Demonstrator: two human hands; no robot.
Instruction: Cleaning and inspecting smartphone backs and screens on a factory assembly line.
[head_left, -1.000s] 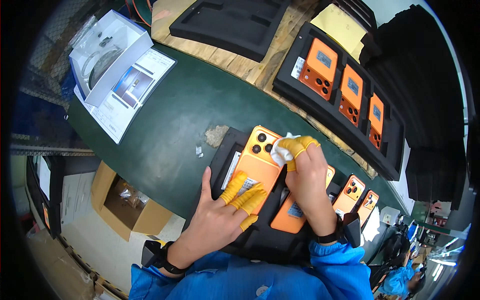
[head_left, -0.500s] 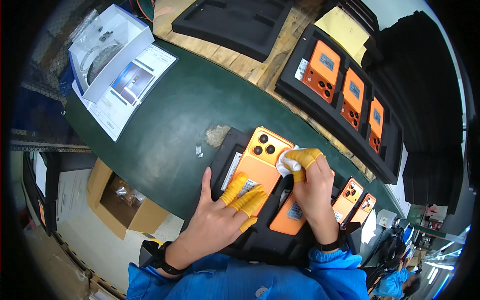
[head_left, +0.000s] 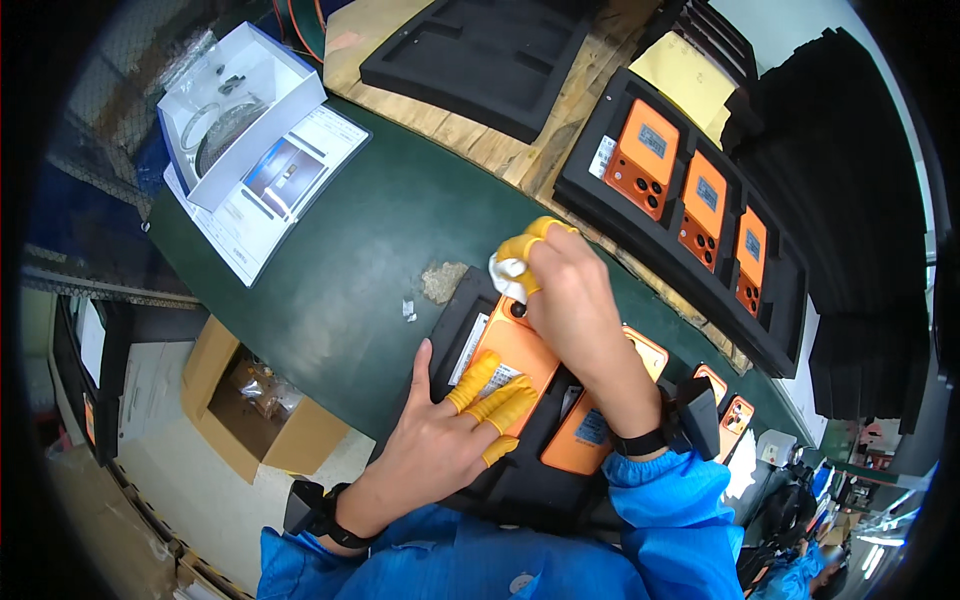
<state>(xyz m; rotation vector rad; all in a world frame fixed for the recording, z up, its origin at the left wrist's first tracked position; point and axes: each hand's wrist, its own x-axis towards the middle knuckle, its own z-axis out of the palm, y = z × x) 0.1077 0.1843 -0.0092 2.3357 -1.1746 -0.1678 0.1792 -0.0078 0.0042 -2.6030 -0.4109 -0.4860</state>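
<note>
An orange smartphone lies back up on a black foam tray, its camera bump toward the far end. Yellow finger cots cover several fingertips of both hands. My left hand rests flat on the phone's lower back, over a printed label, fingers spread and thumb apart. Pinched in my right hand is a crumpled white wipe, at the phone's far upper edge. That hand hides most of the camera bump. A second orange phone sits in the tray, partly behind my right forearm.
More orange phones lie at the right. Beyond, a black foam tray holds several phones beside a yellow sheet. A white box and a printed sheet are at the far left. Below the table edge stands a cardboard box.
My right hand has moved the wipe left and away, from the camera bump's right side to the phone's far edge. My left hand stays on the phone. The view has shifted slightly.
</note>
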